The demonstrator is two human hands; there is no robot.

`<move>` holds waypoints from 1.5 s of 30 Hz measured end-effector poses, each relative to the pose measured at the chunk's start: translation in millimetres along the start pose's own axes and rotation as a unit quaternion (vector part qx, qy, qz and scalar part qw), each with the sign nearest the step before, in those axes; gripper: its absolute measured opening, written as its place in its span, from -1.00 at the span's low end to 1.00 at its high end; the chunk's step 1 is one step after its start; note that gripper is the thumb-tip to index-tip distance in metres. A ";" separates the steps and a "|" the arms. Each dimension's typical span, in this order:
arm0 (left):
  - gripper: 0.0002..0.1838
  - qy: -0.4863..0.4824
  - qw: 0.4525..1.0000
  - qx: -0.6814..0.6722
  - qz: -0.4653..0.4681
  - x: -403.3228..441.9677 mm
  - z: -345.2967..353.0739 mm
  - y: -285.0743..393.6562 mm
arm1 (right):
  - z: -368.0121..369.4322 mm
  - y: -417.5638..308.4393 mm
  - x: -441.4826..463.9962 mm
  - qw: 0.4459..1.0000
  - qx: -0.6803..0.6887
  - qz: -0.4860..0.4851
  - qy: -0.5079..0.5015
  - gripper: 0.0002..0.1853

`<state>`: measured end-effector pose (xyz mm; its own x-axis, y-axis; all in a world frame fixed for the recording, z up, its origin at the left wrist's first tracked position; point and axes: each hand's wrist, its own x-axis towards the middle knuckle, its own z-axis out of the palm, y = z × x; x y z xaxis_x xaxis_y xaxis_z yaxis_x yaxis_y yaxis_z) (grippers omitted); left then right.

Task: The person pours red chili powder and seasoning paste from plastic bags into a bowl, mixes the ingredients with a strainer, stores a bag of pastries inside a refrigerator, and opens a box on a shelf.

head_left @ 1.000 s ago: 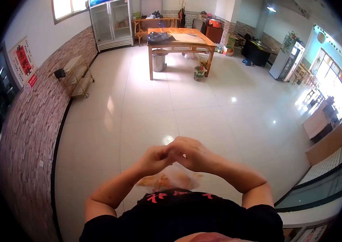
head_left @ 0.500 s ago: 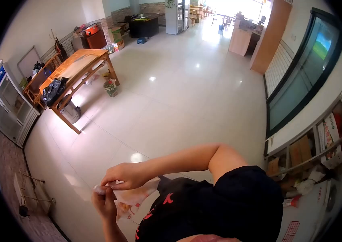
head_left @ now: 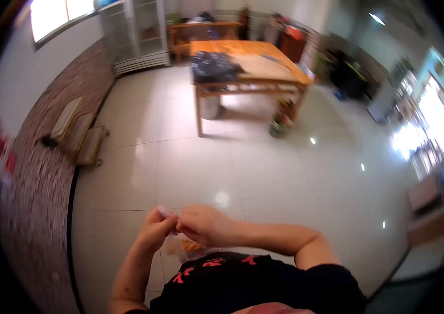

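Both hands meet in front of my chest at the gathered top of a translucent plastic bag (head_left: 186, 250). My left hand (head_left: 155, 228) is closed round the bunched plastic, a pale bit of which pokes out above the fist. Pressed up beside it, my right hand (head_left: 206, 224) is also closed, its fingertips at the same bunched part. Below the hands the bag hangs against my dark shirt, with orange-yellow contents showing through that I cannot identify. My right hand and forearm hide part of it.
Ahead stands a wooden table (head_left: 264, 68) with a black plastic bag (head_left: 214, 67) on it. A bin (head_left: 211, 107) and a patterned container (head_left: 280, 125) are beneath and beside it. A wheeled metal rack (head_left: 80, 131) stands by the left brick wall; a glass-door fridge (head_left: 135, 34) stands behind.
My view has swung left, so the table is now ahead and the shelves on the right are out of sight. Both hands stay together on the bag.
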<state>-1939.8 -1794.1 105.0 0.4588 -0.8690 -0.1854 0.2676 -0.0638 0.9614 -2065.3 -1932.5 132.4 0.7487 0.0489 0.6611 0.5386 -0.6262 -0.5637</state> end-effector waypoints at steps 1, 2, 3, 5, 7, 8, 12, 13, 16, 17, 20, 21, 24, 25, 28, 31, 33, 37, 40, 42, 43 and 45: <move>-0.92 -0.024 1.000 -0.003 0.013 27.9 -12.5 7.4 | 6.0 25.9 12.9 0.999 -0.016 -0.013 -0.024 -0.94; -0.91 -0.051 0.998 -0.001 0.023 47.9 -23.6 15.5 | 8.0 45.6 28.1 0.998 -0.034 -0.025 -0.043 -0.95; -0.91 -0.059 0.998 0.012 0.022 61.6 -36.8 16.5 | 8.0 57.5 41.8 0.998 -0.009 0.018 -0.064 -0.95; -0.92 -0.089 0.994 0.052 0.025 96.2 -68.3 29.5 | 2.6 83.5 78.5 0.990 0.024 0.099 -0.094 -0.89; -0.92 -0.106 0.989 0.087 0.053 149.2 -92.7 66.6 | -16.4 139.4 134.5 0.984 0.082 0.154 -0.029 -0.81; -0.93 -0.118 0.986 0.101 0.065 169.7 -101.6 71.5 | -20.6 164.8 150.3 0.976 0.108 0.187 0.003 -0.77; -0.95 -0.103 0.973 0.192 0.076 274.1 -145.1 99.0 | -23.8 287.9 214.2 0.957 0.122 0.240 -0.106 -0.74; -0.93 -0.091 0.962 0.239 0.098 296.0 -152.6 113.9 | -26.3 309.4 227.3 0.959 0.121 0.241 -0.088 -0.73; -0.91 -0.030 0.804 0.483 0.346 366.9 -188.6 141.7 | -36.7 376.6 269.6 0.948 0.136 0.272 -0.093 -0.72; -0.91 0.018 0.748 0.491 0.446 393.4 -193.5 151.0 | -39.8 408.5 286.0 0.938 0.167 0.283 -0.109 -0.71; -0.94 0.021 0.681 0.577 0.451 471.4 -235.2 154.9 | -46.8 497.2 326.6 0.897 0.251 0.314 -0.186 -0.68; -0.95 0.029 0.676 0.584 0.450 493.1 -248.4 154.7 | -52.8 519.8 345.0 0.883 0.268 0.312 -0.228 -0.67; -0.97 0.056 0.650 0.601 0.462 567.6 -291.7 178.4 | -73.1 588.1 414.6 0.831 0.346 0.312 -0.304 -0.66; -0.97 0.062 0.650 0.601 0.461 586.4 -302.2 189.9 | -76.6 612.1 437.5 0.821 0.338 0.318 -0.333 -0.67; -0.93 0.118 0.649 0.607 0.443 650.1 -342.1 217.6 | -75.6 683.9 506.5 0.890 0.205 0.211 -0.349 -0.73; -0.91 0.167 0.644 0.602 0.442 709.1 -393.0 236.8 | -70.6 740.6 566.2 0.948 0.038 0.061 -0.310 -0.79; -0.87 0.205 0.603 0.618 0.461 750.4 -428.3 253.4 | -64.3 785.2 602.5 0.964 -0.045 -0.034 -0.259 -0.84; -0.81 0.285 0.663 0.572 0.391 833.1 -507.3 258.8 | -43.0 889.8 673.6 0.965 -0.124 -0.141 -0.183 -0.91; -0.81 0.336 0.679 0.541 0.364 885.4 -579.4 292.4 | -56.6 952.3 757.9 0.959 -0.180 -0.148 -0.159 -0.95; -0.80 0.372 0.708 0.496 0.338 906.1 -622.1 306.7 | -72.4 989.4 799.9 0.957 -0.215 -0.113 -0.161 -0.91; -0.80 0.393 0.719 0.481 0.311 915.5 -650.5 304.9 | -73.6 1022.8 812.1 0.960 -0.224 -0.086 -0.142 -0.92; -0.79 0.398 0.737 0.474 0.271 967.0 -706.9 315.1 | -67.5 1101.7 821.0 0.960 -0.214 0.004 -0.179 -0.92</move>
<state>-812.8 -2307.7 85.1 0.7336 -0.3531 0.5807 -0.6769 -0.4550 0.5786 -883.3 -2634.8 87.5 0.8784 0.2595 0.4015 0.3817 -0.8863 -0.2624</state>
